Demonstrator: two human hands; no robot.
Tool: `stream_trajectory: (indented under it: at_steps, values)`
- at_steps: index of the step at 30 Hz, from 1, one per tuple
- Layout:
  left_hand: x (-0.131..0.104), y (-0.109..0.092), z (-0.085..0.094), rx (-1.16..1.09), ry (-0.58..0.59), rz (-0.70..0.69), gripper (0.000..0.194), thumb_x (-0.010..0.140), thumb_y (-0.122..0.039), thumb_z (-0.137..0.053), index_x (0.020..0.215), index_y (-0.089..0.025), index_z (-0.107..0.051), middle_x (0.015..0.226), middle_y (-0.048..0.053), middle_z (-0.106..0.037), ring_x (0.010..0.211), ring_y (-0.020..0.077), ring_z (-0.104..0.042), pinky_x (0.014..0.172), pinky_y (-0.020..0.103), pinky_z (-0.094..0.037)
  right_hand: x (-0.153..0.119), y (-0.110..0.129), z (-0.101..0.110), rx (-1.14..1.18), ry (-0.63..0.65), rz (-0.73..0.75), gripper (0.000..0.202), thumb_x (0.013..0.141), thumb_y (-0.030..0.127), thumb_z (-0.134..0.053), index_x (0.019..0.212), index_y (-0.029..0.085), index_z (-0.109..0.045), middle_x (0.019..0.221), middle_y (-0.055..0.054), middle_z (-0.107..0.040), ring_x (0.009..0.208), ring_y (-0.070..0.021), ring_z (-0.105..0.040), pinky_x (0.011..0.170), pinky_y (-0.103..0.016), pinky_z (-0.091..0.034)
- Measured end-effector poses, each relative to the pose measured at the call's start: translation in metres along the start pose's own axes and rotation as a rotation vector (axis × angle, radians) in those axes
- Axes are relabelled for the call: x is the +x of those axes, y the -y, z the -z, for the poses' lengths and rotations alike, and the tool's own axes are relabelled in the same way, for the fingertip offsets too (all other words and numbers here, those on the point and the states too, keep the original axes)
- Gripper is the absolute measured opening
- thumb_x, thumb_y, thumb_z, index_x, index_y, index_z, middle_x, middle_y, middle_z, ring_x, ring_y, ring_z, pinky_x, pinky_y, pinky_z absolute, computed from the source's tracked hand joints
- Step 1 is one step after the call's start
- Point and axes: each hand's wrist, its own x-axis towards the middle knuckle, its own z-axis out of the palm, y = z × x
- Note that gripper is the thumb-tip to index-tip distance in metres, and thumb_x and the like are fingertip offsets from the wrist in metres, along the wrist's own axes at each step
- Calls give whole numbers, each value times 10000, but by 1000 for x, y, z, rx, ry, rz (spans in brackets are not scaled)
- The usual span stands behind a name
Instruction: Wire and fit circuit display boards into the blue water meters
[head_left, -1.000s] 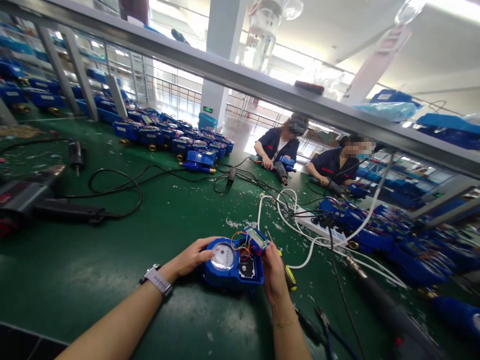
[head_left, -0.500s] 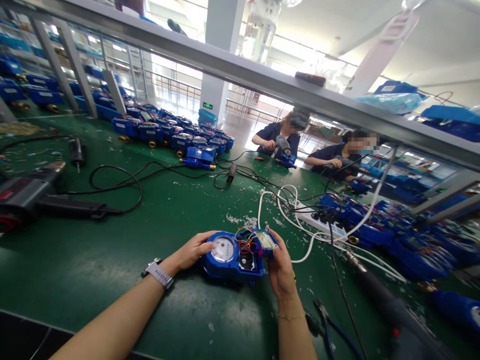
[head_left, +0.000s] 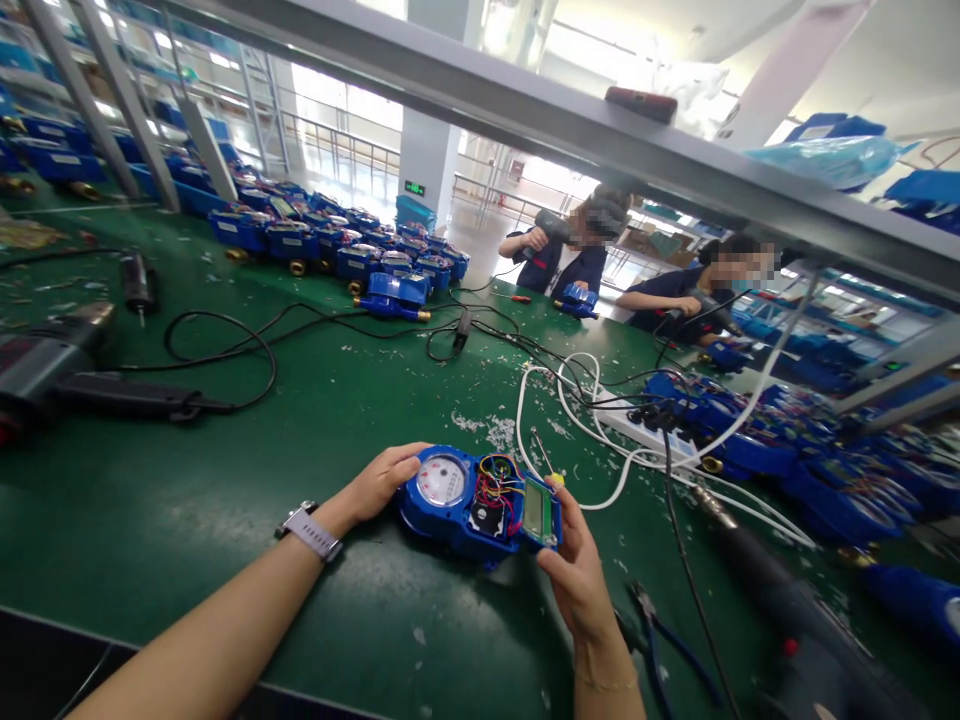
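A blue meter (head_left: 457, 535) with a round white dial lies at the lower middle, its compartment open and coloured wires showing. My left hand (head_left: 386, 483) grips its left side, thumb at the dial's edge. In my right hand (head_left: 577, 560) is the display module (head_left: 538, 512), a blue frame with a greenish screen, held by its right edge between thumb and fingers. Wires run from the compartment towards the module. Just beyond my right fingertips lies a screwdriver (head_left: 551, 465) with a yellow handle, partly hidden by them.
Pliers (head_left: 651, 620) and a heat gun (head_left: 780, 590) lie at the right, another heat gun (head_left: 82, 380) at the left. A power strip (head_left: 645, 435) with cables sits right of centre. More blue meters (head_left: 322, 240) stand behind. Two people work across the table.
The display module has turned its screen more towards the camera and moved slightly right and down with my right hand. The screwdriver now shows more. One person across has raised a heat gun.
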Motion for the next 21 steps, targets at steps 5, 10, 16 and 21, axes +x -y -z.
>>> stream_trajectory:
  at_steps: [5,10,16,21]
  values:
    - [0,2,2,6,-5,-2,623,807,-646,-536,1114,-123,-678,1097,133,-722,1018,333,-656,921,427,-500,2,6,-9,33,78,12,857,604,444,-873,1348,315,-468,1389,-83,-556,1241,-342,-548,1014,-494,-468]
    - [-1,5,2,-12,7,4,631,805,-636,-537,1140,-116,-662,1087,135,-728,1001,334,-669,886,424,-521,0,8,-9,38,109,15,848,633,408,-864,1363,322,-441,1381,-83,-557,1225,-335,-562,1016,-482,-466]
    - [-1,8,3,-17,1,5,616,830,-608,-524,1171,-108,-642,1118,138,-720,1031,330,-661,907,402,-508,-2,5,-7,-33,128,64,841,674,445,-836,1389,322,-409,1457,-101,-469,1289,-343,-499,1039,-498,-444]
    - [-1,8,3,-1,3,-12,629,836,-616,-507,1179,-104,-635,1133,148,-713,1045,335,-653,917,419,-508,-6,6,-15,-112,98,169,772,726,371,-809,1392,356,-420,1505,-63,-403,1296,-300,-494,1023,-454,-470]
